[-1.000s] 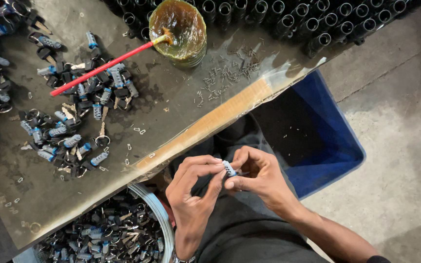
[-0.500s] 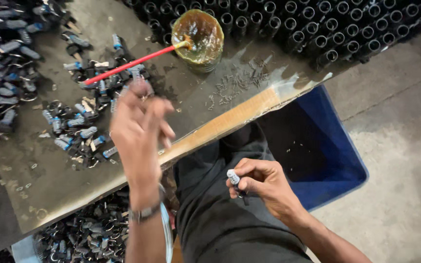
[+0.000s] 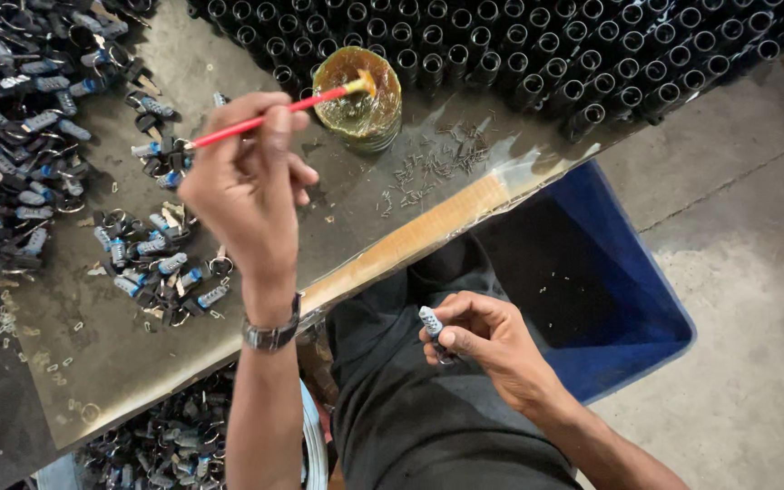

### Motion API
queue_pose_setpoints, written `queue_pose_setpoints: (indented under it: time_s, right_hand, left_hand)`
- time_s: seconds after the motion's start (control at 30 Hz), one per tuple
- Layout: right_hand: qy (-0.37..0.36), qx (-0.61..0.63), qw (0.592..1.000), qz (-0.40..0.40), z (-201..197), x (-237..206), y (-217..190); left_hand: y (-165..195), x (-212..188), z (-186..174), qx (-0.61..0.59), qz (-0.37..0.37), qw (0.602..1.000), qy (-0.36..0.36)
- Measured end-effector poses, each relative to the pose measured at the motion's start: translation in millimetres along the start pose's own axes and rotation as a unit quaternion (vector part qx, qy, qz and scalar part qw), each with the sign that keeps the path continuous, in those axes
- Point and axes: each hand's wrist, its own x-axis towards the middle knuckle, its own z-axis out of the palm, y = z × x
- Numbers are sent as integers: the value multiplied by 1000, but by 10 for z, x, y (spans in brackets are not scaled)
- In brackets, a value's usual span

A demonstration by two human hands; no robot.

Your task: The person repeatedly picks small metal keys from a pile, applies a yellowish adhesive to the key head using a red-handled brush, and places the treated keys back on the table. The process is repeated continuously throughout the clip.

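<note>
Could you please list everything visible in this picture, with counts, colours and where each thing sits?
Red-handled brush: one, held over the table, tip in the pot.
Pot of amber paste: one, on the table.
Black tubes: many, rows along the far edge.
Small grey-blue lock parts: many, heaped on the table's near side.
Tiny pins: many, scattered beside the pot.
Blue bin: one, on the floor.
Table: one, grey.
Left hand: holds the brush.
Right hand: holds one small lock part.

Glossy red plastic brush [image 3: 256, 120]; shiny amber pot [image 3: 358, 88] — dull, scuffed metal tabletop [image 3: 356, 204]
</note>
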Motion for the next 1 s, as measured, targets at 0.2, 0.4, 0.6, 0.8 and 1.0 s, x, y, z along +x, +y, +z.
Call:
queue_pose_setpoints:
  time_s: [0.2,0.4,0.6,0.8,1.0]
  right_hand:
    - [7,-6,1000,4,-16,23,-10]
    - [20,-7,999,24,22,111,-3]
    - [11,-14,999,31,81,134,-31]
    - [31,-29,998,39,76,155,-24]
    - [12,15,998,58,71,173,-11]
  left_hand:
    - [183,-126,-213,118,-6,993,-9]
    - [384,-132,-288,57,-7,998,15]
    - [255,16,-164,142,39,988,-38]
    - [409,-83,-268,176,37,982,-54]
    - [651,-281,-345,95,1,995,18]
